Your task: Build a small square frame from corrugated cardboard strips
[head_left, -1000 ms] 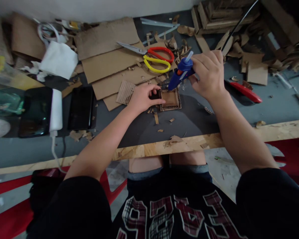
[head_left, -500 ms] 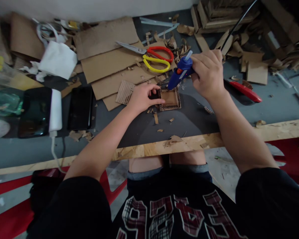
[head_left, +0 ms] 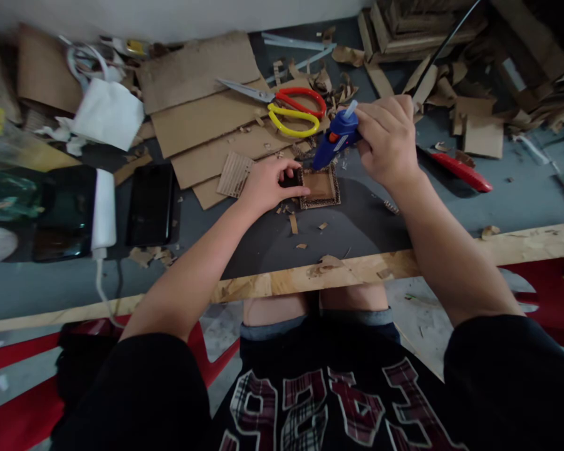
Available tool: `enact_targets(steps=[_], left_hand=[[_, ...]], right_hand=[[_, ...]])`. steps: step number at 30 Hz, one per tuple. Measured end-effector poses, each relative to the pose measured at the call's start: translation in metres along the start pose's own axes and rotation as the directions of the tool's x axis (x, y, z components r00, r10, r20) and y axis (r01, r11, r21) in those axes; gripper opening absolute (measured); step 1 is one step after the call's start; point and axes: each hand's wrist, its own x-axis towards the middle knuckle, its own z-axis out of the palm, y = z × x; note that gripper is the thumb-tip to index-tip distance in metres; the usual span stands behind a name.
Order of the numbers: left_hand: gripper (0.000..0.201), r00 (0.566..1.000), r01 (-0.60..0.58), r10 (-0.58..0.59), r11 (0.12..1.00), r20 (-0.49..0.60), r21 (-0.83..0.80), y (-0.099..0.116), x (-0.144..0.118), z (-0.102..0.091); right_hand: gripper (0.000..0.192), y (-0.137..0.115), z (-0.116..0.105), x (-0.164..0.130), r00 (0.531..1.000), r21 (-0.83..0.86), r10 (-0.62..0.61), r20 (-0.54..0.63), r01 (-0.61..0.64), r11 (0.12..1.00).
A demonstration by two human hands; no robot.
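Observation:
A small square cardboard frame (head_left: pixel 321 186) with corrugated raised edges lies flat on the dark table. My left hand (head_left: pixel 273 181) grips its left side, thumb at the near part and fingers curled at the far corner. My right hand (head_left: pixel 389 139) is wrapped round the handle of a blue glue gun (head_left: pixel 334 139), with a glue stick poking out of its back end. The nozzle points down at the frame's far edge, near the left corner; whether it touches cannot be told. Just beyond lie scissors (head_left: pixel 301 103) with one red and one yellow handle.
Cardboard sheets (head_left: pixel 202 119) lie overlapped behind my left hand. A red utility knife (head_left: pixel 460 171) rests at the right, near cardboard scraps (head_left: pixel 483 134). A black phone (head_left: pixel 150 205) and a white power adapter (head_left: pixel 104 210) lie left. The wooden table edge (head_left: pixel 282 282) runs in front.
My right hand has shifted the glue gun slightly left along the frame's far edge, toward its left corner. My left hand keeps its hold on the frame.

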Motion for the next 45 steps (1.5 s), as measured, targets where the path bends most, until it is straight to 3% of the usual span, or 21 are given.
enact_targets(steps=[8,12,26,32,37,39,41,43,45], left_hand=[[0.049,1.0,0.012,-0.012,1.0,0.006,-0.002,0.0,0.001,0.0],[0.05,1.0,0.014,-0.014,1.0,0.004,-0.001,0.0,0.001,0.001],[0.051,1.0,0.027,-0.026,1.0,0.001,-0.016,0.0,0.0,0.001],[0.053,1.0,0.028,-0.028,1.0,0.0,-0.014,-0.001,0.0,0.001],[0.052,1.0,0.026,-0.026,1.0,0.004,0.001,-0.001,0.001,0.002],[0.053,1.0,0.02,-0.02,1.0,0.005,0.007,-0.002,0.001,0.002],[0.053,1.0,0.017,-0.017,1.0,0.004,0.001,-0.002,0.001,0.002],[0.052,1.0,0.011,-0.011,1.0,0.008,-0.016,-0.001,0.001,0.002],[0.05,1.0,0.0,0.0,1.0,0.021,-0.03,0.0,0.0,0.001]], right_hand=[[0.059,-0.005,-0.003,0.0,0.998,0.008,0.037,0.052,-0.038,0.999],[0.061,-0.005,-0.002,0.001,1.0,0.008,-0.004,0.014,0.004,1.0],[0.04,0.005,-0.004,0.0,0.999,-0.039,-0.032,0.0,0.032,0.999],[0.035,0.013,0.005,0.002,0.995,0.072,0.005,-0.101,0.003,0.997],[0.034,0.015,0.01,0.001,0.995,0.123,-0.011,-0.096,0.022,0.992],[0.037,0.012,0.009,0.002,0.992,0.129,0.043,-0.115,-0.027,0.991],[0.046,0.01,0.006,0.003,0.97,0.1,0.171,-0.174,-0.156,0.983],[0.058,0.011,0.004,0.006,0.917,0.073,0.34,-0.207,-0.332,0.94],[0.072,0.018,0.005,0.007,0.856,0.069,0.492,-0.155,-0.488,0.87]])
